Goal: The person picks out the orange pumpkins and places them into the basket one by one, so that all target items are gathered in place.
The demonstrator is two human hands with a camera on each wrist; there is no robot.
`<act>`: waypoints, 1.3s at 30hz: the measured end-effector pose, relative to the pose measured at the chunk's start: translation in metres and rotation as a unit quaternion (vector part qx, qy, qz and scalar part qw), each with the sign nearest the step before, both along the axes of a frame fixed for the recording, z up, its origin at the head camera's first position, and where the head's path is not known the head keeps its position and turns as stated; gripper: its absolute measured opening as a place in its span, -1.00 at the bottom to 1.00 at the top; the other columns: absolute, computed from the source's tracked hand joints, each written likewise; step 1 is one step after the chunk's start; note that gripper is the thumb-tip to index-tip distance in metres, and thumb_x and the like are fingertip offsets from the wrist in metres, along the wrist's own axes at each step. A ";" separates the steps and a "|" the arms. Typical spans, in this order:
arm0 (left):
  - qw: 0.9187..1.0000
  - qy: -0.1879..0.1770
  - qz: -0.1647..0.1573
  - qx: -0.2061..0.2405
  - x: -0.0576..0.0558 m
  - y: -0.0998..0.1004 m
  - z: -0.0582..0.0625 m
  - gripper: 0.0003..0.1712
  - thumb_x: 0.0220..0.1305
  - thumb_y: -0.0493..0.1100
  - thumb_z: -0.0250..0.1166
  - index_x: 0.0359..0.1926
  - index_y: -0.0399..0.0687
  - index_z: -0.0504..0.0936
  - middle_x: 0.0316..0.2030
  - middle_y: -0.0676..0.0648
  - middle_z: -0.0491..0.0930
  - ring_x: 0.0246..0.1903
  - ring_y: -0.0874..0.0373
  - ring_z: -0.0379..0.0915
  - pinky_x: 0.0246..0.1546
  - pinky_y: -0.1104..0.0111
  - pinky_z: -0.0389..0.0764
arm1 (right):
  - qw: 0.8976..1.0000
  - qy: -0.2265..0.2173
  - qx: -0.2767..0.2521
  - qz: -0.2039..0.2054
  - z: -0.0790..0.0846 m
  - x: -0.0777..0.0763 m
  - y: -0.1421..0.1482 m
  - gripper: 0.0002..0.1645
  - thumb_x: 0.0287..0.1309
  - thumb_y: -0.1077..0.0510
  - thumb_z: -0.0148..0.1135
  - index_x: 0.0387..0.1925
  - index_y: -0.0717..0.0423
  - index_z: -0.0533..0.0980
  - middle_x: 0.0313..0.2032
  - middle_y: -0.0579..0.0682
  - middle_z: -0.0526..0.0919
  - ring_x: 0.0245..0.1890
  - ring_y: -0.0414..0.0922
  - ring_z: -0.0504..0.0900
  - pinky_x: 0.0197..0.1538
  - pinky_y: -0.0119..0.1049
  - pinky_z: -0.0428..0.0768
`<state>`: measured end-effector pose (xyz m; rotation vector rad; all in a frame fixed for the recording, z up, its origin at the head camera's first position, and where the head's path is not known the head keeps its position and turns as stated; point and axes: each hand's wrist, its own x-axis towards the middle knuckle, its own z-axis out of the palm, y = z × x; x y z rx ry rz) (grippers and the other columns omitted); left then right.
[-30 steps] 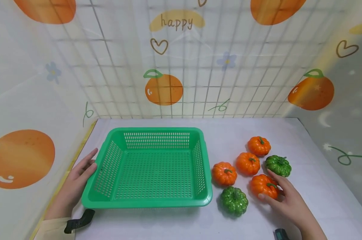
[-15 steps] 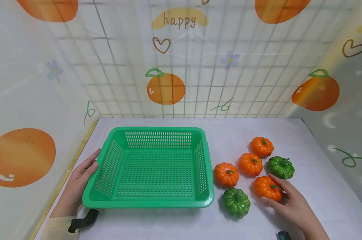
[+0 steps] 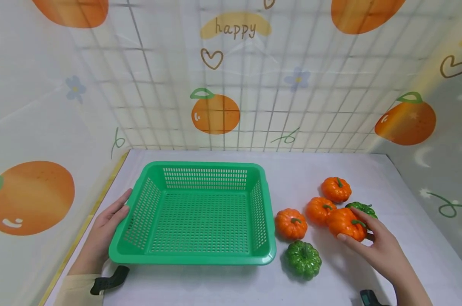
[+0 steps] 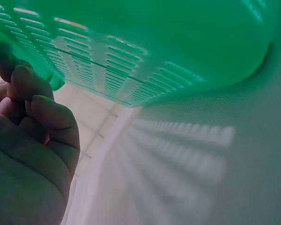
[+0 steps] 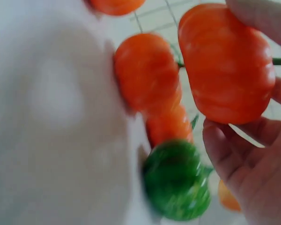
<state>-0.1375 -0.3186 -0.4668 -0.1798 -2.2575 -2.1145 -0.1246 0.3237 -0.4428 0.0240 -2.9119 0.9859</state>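
A green plastic basket (image 3: 192, 259) with slotted walls stands on the white tabletop. My left hand (image 3: 105, 231) is at its left side and grips the rim; curled fingers (image 4: 51, 112) show beside the basket wall in the left wrist view. My right hand (image 3: 384, 248) holds an orange toy pumpkin (image 3: 345, 223) between thumb and fingers, lifted off the table. In the right wrist view its green stem points away from the thumb side toward the palm. Behind the held pumpkin, a green pumpkin (image 3: 363, 208) is partly hidden.
Three more orange pumpkins lie right of the basket: one near its rim (image 3: 291, 224), a middle pumpkin (image 3: 318, 210) and a back pumpkin (image 3: 336, 189). Another green pumpkin (image 3: 303, 260) sits at the basket's front right corner. A printed curtain (image 3: 215, 76) hangs behind the table.
My right hand has raised the orange pumpkin from the table, so it now overlaps the green one behind it. The left hand stays at the basket. The head view has shifted slightly.
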 end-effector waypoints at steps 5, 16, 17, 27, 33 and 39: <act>1.000 -0.003 -0.005 0.010 0.000 -0.001 -0.001 -0.41 0.58 -0.11 -0.04 0.54 0.01 0.11 0.52 0.05 0.04 0.36 0.41 0.08 0.04 0.50 0.49 | 0.998 0.040 0.003 0.045 0.020 -0.013 -0.013 0.04 0.04 -0.24 0.46 0.44 0.11 0.27 0.29 0.28 0.37 0.18 0.28 0.35 0.03 0.29 0.47; 1.000 -0.028 -0.001 0.013 0.000 -0.004 -0.004 -0.40 0.57 -0.05 -0.02 0.55 0.13 0.12 0.52 0.11 0.04 0.31 0.41 0.15 0.00 0.48 0.53 | 0.986 0.079 -0.001 0.148 0.064 -0.054 -0.060 -0.06 0.01 -0.24 0.48 0.40 -0.14 0.34 0.17 -0.11 0.46 0.00 -0.11 0.49 -0.08 -0.29 0.57; 1.000 -0.028 -0.001 0.013 0.000 -0.004 -0.004 -0.40 0.57 -0.05 -0.02 0.55 0.13 0.12 0.52 0.11 0.03 0.31 0.41 0.15 0.00 0.49 0.53 | 0.985 0.073 -0.008 0.156 0.067 -0.057 -0.065 -0.06 0.01 -0.25 0.47 0.40 -0.16 0.33 0.17 -0.15 0.46 0.03 -0.13 0.48 -0.03 -0.25 0.57; 1.000 -0.023 -0.001 -0.004 0.001 -0.003 -0.003 -0.40 0.57 -0.05 -0.03 0.55 0.11 0.12 0.52 0.10 0.01 0.37 0.38 0.06 0.03 0.51 0.49 | 0.971 0.051 0.009 0.234 0.082 -0.088 -0.121 -0.02 0.02 -0.40 0.37 0.42 -0.20 0.29 0.27 -0.16 0.40 0.04 -0.12 0.45 -0.12 -0.15 0.59; 1.000 -0.020 -0.003 0.007 0.001 -0.002 -0.004 -0.40 0.58 -0.07 -0.03 0.55 0.07 0.11 0.52 0.12 0.01 0.37 0.43 0.04 0.05 0.53 0.47 | 0.957 0.052 0.028 0.286 0.086 -0.101 -0.155 0.00 0.02 -0.39 0.38 0.43 -0.14 0.29 0.29 -0.16 0.38 0.14 -0.14 0.43 0.01 -0.11 0.58; 1.000 -0.022 -0.006 0.011 0.000 -0.003 -0.004 -0.40 0.58 -0.06 -0.04 0.55 0.09 0.11 0.52 0.14 0.02 0.31 0.46 0.16 0.01 0.48 0.52 | 0.941 0.057 0.047 0.330 0.089 -0.108 -0.187 -0.03 0.05 -0.36 0.38 0.42 -0.08 0.31 0.27 -0.11 0.40 0.20 -0.12 0.40 0.12 -0.09 0.54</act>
